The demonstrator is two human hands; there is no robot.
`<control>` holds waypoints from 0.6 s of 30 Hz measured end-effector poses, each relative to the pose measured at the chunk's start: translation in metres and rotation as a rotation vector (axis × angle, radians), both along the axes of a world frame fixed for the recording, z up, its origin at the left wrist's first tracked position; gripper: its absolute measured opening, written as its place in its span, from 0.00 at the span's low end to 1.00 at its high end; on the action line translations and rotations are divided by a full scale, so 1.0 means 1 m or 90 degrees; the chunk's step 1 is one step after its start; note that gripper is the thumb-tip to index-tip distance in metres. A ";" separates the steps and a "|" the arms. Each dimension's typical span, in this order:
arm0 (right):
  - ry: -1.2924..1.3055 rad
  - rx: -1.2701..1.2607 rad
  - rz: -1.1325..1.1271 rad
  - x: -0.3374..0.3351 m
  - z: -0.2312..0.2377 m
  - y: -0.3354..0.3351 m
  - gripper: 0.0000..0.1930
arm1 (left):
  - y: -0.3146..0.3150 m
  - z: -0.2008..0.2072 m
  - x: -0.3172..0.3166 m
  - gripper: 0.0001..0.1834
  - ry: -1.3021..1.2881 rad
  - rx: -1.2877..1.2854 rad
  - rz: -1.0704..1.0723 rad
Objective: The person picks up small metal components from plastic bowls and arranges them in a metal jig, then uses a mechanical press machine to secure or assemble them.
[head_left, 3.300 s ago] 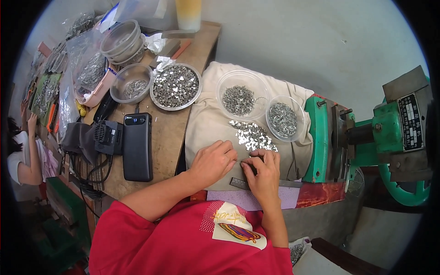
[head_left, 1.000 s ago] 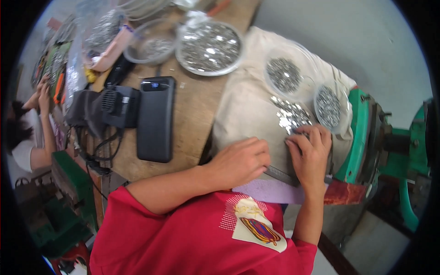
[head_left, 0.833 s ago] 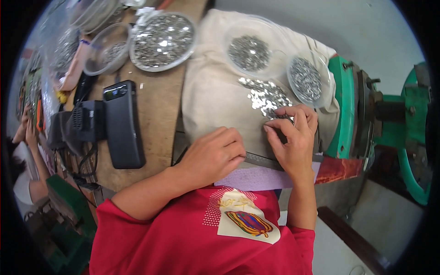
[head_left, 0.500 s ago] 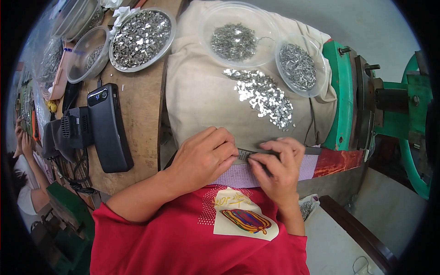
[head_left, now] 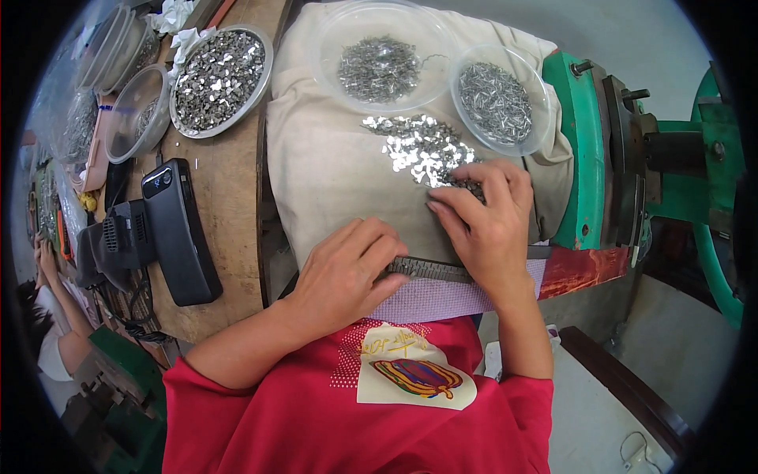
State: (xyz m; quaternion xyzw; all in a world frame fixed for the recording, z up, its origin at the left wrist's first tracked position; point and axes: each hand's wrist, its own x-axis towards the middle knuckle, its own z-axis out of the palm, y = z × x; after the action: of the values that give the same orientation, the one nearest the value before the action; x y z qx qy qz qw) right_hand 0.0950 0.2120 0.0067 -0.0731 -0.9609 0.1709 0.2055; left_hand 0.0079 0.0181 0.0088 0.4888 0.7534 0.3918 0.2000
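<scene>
My left hand (head_left: 347, 265) is closed, its thumb and fingertips around the left end of a dark metal strip (head_left: 438, 270) with small notches along it. The strip runs across the near edge of the beige cloth. My right hand (head_left: 493, 213) is at the near right side of a loose pile of small shiny flat metal pieces (head_left: 426, 150). Its thumb and index finger are apart, and no held piece shows between them. Part of the pile is hidden behind that hand. Beyond it stand a wide clear bowl (head_left: 328, 67) of thin metal pieces and a smaller clear bowl (head_left: 539, 93) of short metal pins.
The beige cloth (head_left: 316, 182) covers the work surface. On the wooden table (head_left: 237, 213) at left lie a black power bank (head_left: 181, 237) and a bowl (head_left: 264, 79) of metal chips. Green machinery (head_left: 580, 158) borders the right. Another person's arm (head_left: 67, 296) shows far left.
My right hand has left the metal strip and moved up and away to the pile, uncovering more of the strip. My left hand stays at the strip's end. The view has shifted slightly.
</scene>
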 end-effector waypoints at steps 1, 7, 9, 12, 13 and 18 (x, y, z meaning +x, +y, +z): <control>0.004 0.010 0.026 -0.004 -0.002 0.002 0.09 | -0.001 -0.001 0.000 0.17 -0.001 -0.001 -0.002; 0.007 -0.027 0.054 -0.001 0.001 -0.003 0.08 | -0.003 -0.002 -0.001 0.21 -0.005 -0.012 -0.009; 0.009 -0.073 0.056 0.005 0.000 -0.004 0.09 | -0.002 -0.004 0.000 0.21 0.008 0.005 -0.018; -0.016 -0.061 0.031 0.010 -0.002 -0.005 0.09 | 0.001 -0.003 0.001 0.18 0.029 0.023 -0.026; -0.014 -0.068 0.020 0.010 -0.001 -0.004 0.09 | 0.002 -0.003 0.002 0.18 0.030 0.023 -0.026; -0.007 -0.080 -0.013 0.014 0.002 0.003 0.10 | 0.008 -0.006 0.005 0.13 0.078 0.047 -0.048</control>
State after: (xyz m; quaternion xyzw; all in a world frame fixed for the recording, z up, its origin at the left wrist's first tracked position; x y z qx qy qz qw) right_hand 0.1092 0.2146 0.0087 -0.0964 -0.9485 0.2288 0.1967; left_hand 0.0125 0.0265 0.0031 0.5465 0.7304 0.3812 0.1501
